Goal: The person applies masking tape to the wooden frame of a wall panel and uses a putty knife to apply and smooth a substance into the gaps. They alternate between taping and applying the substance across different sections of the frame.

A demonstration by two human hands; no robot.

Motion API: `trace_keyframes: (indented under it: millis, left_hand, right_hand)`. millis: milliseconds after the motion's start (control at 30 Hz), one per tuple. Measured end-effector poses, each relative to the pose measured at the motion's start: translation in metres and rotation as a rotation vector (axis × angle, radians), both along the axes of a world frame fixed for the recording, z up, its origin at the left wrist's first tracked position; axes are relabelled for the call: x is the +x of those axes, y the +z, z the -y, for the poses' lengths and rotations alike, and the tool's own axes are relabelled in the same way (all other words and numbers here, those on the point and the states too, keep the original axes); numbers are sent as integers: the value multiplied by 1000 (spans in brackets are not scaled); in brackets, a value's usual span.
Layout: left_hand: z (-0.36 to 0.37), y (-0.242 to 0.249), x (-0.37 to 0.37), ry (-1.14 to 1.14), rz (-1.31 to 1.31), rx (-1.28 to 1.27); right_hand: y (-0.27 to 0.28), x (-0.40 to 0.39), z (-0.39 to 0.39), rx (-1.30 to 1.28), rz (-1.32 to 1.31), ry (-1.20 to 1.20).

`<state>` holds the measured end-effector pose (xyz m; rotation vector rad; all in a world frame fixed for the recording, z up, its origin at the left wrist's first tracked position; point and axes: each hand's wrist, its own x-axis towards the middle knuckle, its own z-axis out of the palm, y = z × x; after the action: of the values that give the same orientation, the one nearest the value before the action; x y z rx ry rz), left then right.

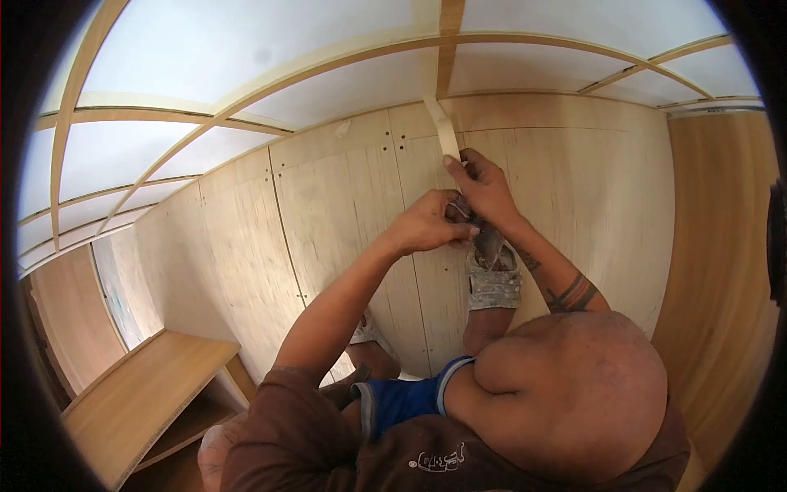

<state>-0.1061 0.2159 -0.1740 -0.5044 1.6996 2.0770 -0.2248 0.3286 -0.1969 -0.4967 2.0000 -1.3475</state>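
Observation:
A pale strip [445, 135] runs down from the foot of the framed wall to my right hand [484, 184], whose thumb and fingers pinch its near end. Close beside it, to the left and a little nearer to me, my left hand [430, 223] is closed with fingers curled at a small dark object [459, 209]. Its exact shape is hidden by the fingers. Both hands are above the plywood floor [344, 213], just beyond my shoe [494, 283].
White panels in a wooden grid [336, 90] curve across the far side. A wooden shelf unit [156, 385] stands at the lower left. A brown wooden panel [717, 246] rises on the right. Screw heads and seams mark the plywood.

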Motion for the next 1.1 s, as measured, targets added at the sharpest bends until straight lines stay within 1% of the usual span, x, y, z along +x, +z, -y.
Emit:
trace_keyframes:
  millis: [67,100,167,200,267,300,367,400,467,500,567,700,733,800,833,900,1033,1067,1100]
  left_hand:
    - [12,6,-3,-151,88,-311]
    - [20,10,-4,-155,88,-311]
    - [41,27,-4,-314,57,-449]
    - [52,31,-2,-318,57,-449]
    - [75,37,4,-170,59,-314]
    - [85,38,7,-173,60,-317]
    - [104,40,13,-29,65,-207]
    - [113,40,15,-30,65,-212]
    - [124,44,16,96,4,-295]
    - [128,45,18,94,5,-295]
    - [131,54,17,307,20,-433]
    - [134,55,14,388,-42,-443]
    - [137,48,15,389,-43,-445]
    - [143,25,20,547,-23,-128]
    - [141,25,21,546,-24,-129]
    - [134,22,22,733,75,75]
    - [119,25,13,791,25,62]
    - [121,20,11,706,-78,-78]
    - [124,16,10,620,-180,-217]
  right_hand:
    - [1,2,0,-11,5,-7]
    - [0,1,-1,4,-5,1]
    - [1,-4,0,18,-17,7]
    - [2,-6,0,25,10,9]
    - [3,-9,-1,29,37,8]
    - [2,-11,-2,40,67,16]
    - [5,-12,-2,44,97,23]
    - [8,-12,-2,69,97,45]
    - [6,-12,-2,94,99,66]
    - [-1,-11,-3,83,74,78]
    - [-4,-9,-4,75,52,85]
    - [-4,-3,-3,31,0,97]
    - [-5,-3,-3,29,-3,110]
    - [-2,-4,-2,58,-4,127]
    - [0,-5,-2,89,-4,143]
    - [3,-5,-1,74,-32,132]
    - [1,-8,-1,60,-88,120]
    - [-3,-6,-1,61,-86,118]
    - [-8,-3,0,-2,-95,68]
